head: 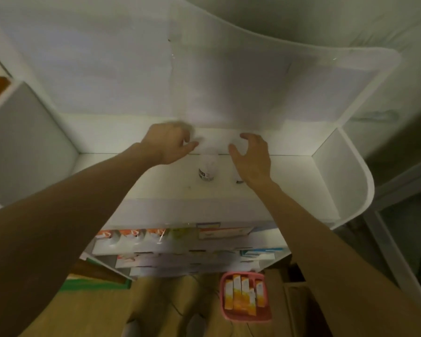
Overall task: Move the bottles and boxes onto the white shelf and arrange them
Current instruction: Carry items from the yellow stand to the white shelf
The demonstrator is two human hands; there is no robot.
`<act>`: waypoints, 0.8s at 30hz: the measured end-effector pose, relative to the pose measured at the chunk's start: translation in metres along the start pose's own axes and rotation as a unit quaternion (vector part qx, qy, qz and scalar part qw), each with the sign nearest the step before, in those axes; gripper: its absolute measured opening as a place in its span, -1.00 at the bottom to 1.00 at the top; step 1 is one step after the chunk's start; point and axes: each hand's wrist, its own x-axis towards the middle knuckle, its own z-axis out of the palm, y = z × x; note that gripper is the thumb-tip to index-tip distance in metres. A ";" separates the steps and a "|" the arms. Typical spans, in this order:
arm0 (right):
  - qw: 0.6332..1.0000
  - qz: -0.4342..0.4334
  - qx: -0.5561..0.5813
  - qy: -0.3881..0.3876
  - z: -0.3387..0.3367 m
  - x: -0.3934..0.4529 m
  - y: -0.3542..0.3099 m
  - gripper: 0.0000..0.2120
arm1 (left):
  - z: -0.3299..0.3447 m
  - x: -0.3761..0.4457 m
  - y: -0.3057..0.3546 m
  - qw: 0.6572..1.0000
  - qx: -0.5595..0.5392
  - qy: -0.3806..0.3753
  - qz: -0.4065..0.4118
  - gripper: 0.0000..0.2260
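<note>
While both arms are raised into the white shelf (289, 171), a white bottle (207, 170) is seen standing between left hand (168, 144) and right hand (252, 155), both loosely spread, nothing grasped.

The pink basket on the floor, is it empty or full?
Partly full. The pink plastic basket holds several upright orange-and-white boxes.

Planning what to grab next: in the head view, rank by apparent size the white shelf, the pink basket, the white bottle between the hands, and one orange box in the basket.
1. white shelf
2. pink basket
3. and 4. white bottle and orange box: they look alike, and the bottle is blurred and nearer the camera, so no ranking.
</note>
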 end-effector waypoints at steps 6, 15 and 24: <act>0.988 -0.137 -0.017 0.063 0.025 0.003 -0.060 -0.72 | -0.021 -0.039 -0.046 0.995 0.045 0.089 -0.001 -0.62; 0.976 -0.207 -0.002 0.062 0.090 -0.037 -0.174 -0.72 | -0.065 -0.121 -0.147 0.986 0.067 0.142 -0.053 -0.58; 0.979 -0.197 0.021 0.048 0.152 -0.115 -0.353 -0.61 | -0.135 -0.245 -0.275 0.973 0.083 0.182 -0.114 -0.48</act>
